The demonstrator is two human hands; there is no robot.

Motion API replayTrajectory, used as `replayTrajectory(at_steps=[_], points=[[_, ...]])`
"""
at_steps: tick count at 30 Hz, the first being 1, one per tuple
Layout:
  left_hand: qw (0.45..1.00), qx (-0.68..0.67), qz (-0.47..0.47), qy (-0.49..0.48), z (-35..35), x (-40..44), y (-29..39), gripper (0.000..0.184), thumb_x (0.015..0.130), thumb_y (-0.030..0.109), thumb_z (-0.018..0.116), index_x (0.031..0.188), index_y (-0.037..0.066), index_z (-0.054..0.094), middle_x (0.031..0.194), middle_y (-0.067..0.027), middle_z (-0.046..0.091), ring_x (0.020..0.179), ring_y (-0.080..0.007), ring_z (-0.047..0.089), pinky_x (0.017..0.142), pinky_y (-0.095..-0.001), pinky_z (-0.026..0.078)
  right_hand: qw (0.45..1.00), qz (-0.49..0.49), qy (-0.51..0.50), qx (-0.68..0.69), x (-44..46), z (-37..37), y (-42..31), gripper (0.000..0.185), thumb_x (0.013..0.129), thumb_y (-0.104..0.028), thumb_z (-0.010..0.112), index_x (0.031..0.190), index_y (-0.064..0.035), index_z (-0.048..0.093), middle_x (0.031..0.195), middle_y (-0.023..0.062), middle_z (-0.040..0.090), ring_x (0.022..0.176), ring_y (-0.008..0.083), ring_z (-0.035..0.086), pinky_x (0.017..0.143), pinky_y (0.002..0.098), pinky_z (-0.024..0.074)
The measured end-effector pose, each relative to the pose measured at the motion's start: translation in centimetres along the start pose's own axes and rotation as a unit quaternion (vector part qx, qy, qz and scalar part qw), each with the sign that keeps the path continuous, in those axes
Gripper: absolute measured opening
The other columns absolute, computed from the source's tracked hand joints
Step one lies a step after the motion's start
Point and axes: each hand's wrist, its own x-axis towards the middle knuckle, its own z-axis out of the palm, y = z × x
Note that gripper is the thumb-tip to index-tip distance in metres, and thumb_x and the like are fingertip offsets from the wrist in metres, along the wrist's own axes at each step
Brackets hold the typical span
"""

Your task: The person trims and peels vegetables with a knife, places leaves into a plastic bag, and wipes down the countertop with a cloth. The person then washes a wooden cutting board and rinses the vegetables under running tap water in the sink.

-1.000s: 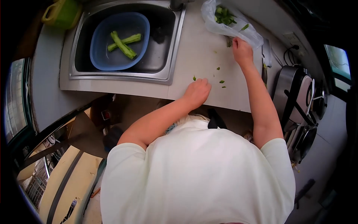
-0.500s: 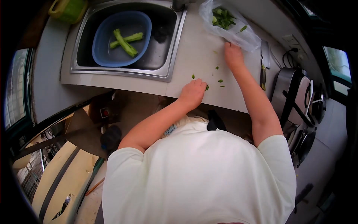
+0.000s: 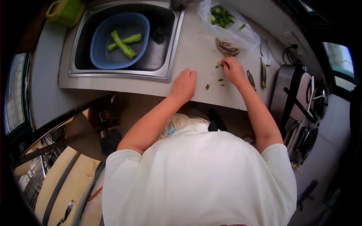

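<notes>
My left hand (image 3: 184, 86) rests near the counter's front edge, fingers curled together; whatever they hold is hidden. My right hand (image 3: 232, 70) is closed in a pinch on a small green leaf scrap at its fingertips. More leaf scraps (image 3: 220, 80) lie between the hands, with another scrap (image 3: 207, 86) closer to the edge. Just beyond my right hand sits a brown crumpled clump (image 3: 227, 47), its kind unclear. Behind it is a clear plastic bag (image 3: 247, 40) with green leaves (image 3: 222, 17) inside. A slim dark peeler-like tool (image 3: 251, 80) lies right of my right wrist.
A knife (image 3: 265, 54) lies at the counter's right side. In the steel sink (image 3: 166, 56), a blue basin (image 3: 96, 49) holds two crossed, peeled green stems (image 3: 123, 44). A dark and pink appliance (image 3: 296, 100) stands at right. At upper left is a green container (image 3: 65, 11).
My right hand has drawn back from the bag toward the leaf scraps, uncovering the brown clump. My left hand has moved left, and the scrap beyond it is no longer visible.
</notes>
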Motion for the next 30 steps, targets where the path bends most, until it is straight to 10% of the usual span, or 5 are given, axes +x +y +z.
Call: replayTrajectory(at_steps=[4, 11, 20, 30], points=[[0.999, -0.030, 0.007, 0.022, -0.3, 0.2, 0.3, 0.042, 0.071, 0.005, 0.062, 0.111, 0.002, 0.049, 0.101, -0.0152, 0.049, 0.095, -0.0329, 0.050, 0.077, -0.0387, 0.046, 0.996, 0.084, -0.034, 0.013, 0.7, 0.0, -1.0, 0.019, 0.076, -0.003, 0.055, 0.094, -0.0032, 0.060, 0.096, 0.0142, 0.057, 0.088, 0.0333, 0.056, 0.077, 0.0378, 0.0470], [0.997, -0.060, 0.033, -0.037, 0.1, 0.1, 1.5, 0.039, 0.069, 0.009, 0.067, 0.104, 0.001, 0.051, 0.099, -0.0163, 0.048, 0.093, -0.0336, 0.049, 0.078, -0.0382, 0.045, 0.994, -0.060, -0.042, -0.081, -2.7, 1.9, -2.0, 0.013, 0.071, -0.005, 0.061, 0.081, -0.0027, 0.055, 0.083, 0.0174, 0.055, 0.077, 0.0352, 0.055, 0.068, 0.0446, 0.0455], [0.994, -0.016, 0.098, -0.045, 4.0, 0.5, 2.2, 0.022, 0.070, 0.006, 0.063, 0.087, 0.003, 0.051, 0.088, -0.0150, 0.048, 0.084, -0.0327, 0.049, 0.071, -0.0391, 0.046, 0.983, 0.136, -0.099, 0.077, -5.6, -1.2, -2.7, 0.013, 0.071, -0.002, 0.059, 0.084, -0.0033, 0.056, 0.084, 0.0167, 0.055, 0.076, 0.0370, 0.055, 0.069, 0.0427, 0.0468], [0.987, 0.012, 0.151, -0.046, 3.4, 1.6, 2.6, 0.003, 0.069, 0.003, 0.054, 0.072, 0.003, 0.053, 0.077, -0.0136, 0.052, 0.072, -0.0297, 0.055, 0.061, -0.0367, 0.050, 0.996, 0.042, -0.058, -0.058, -6.4, 0.9, -2.4, 0.011, 0.074, -0.003, 0.055, 0.084, -0.0030, 0.055, 0.083, 0.0175, 0.056, 0.079, 0.0366, 0.055, 0.069, 0.0424, 0.0473]])
